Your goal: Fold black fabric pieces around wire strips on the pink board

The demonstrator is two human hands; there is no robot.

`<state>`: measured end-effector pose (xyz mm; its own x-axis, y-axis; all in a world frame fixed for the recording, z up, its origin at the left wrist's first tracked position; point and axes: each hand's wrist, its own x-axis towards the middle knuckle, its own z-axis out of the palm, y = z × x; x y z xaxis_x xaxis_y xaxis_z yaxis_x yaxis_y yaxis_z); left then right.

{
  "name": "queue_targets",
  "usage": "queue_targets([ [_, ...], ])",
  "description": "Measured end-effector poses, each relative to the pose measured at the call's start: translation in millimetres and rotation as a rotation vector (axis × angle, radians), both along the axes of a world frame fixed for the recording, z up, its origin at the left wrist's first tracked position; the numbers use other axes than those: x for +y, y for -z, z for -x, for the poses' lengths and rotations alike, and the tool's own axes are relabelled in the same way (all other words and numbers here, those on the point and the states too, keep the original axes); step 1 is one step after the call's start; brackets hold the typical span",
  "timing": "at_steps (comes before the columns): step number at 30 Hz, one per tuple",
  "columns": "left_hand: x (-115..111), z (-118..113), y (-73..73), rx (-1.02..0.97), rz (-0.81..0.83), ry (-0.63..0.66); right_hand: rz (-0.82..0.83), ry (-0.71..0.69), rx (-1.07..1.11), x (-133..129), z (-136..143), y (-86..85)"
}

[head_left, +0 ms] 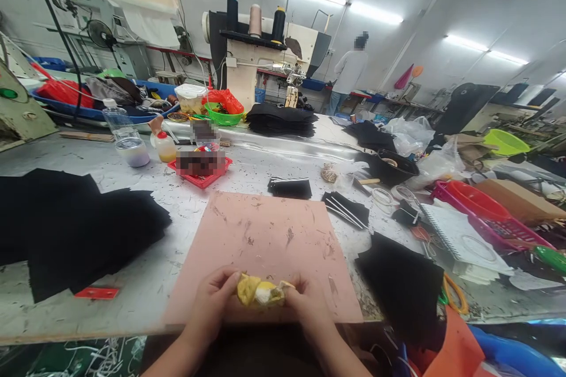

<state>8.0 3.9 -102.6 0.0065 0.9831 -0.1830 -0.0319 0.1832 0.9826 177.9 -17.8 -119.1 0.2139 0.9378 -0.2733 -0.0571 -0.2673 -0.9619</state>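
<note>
Between my two hands, over the near edge of a pink board (269, 232), is a small crumpled yellow cloth (260, 293) with a white patch in its middle. My left hand (214, 294) pinches its left end between thumb and fingers. The right end is pinched by my right hand (307, 300). Whether the white part is a separate piece inside the cloth, I cannot tell. Dark smears mark the board. Beyond its far edge lie a small black stack (290, 187) with white strips and another black stack (347, 210) with white strips.
Black fabric pieces (92, 230) cover the left of the table; more black pieces (402, 283) overhang the front edge at right. A red basket (198, 177), a clear bottle (126, 132) and a glue bottle (165, 146) stand behind. Farther back are a sewing machine (265, 53) and a person (349, 73).
</note>
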Motion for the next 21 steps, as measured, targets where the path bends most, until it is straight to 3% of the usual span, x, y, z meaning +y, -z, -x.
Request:
queue_targets([
  [3, 1.7, -1.8, -7.5, -0.141, 0.055, -0.047, 0.005, -0.006, 0.107, 0.3, 0.9, -13.5],
  [6, 6.1, -2.8, -25.6, -0.23, 0.092, -0.025, -0.055, -0.068, 0.156, 0.0, -2.6, -42.0],
  [11, 13.4, -4.8, -53.7, -0.238, 0.184, 0.099, -0.214, -0.202, -0.129, 4.0, -9.8, -84.4],
  [16, 9.8, -10.1, -56.8, -0.263, 0.214, 0.107, -0.21, -0.389, -0.237, 8.4, -12.0, -82.8],
  [21, -0.3, -16.2, -52.1, -0.185, 0.066, -0.037, -0.243, -0.353, -0.211, 7.5, -11.6, -78.0],
])
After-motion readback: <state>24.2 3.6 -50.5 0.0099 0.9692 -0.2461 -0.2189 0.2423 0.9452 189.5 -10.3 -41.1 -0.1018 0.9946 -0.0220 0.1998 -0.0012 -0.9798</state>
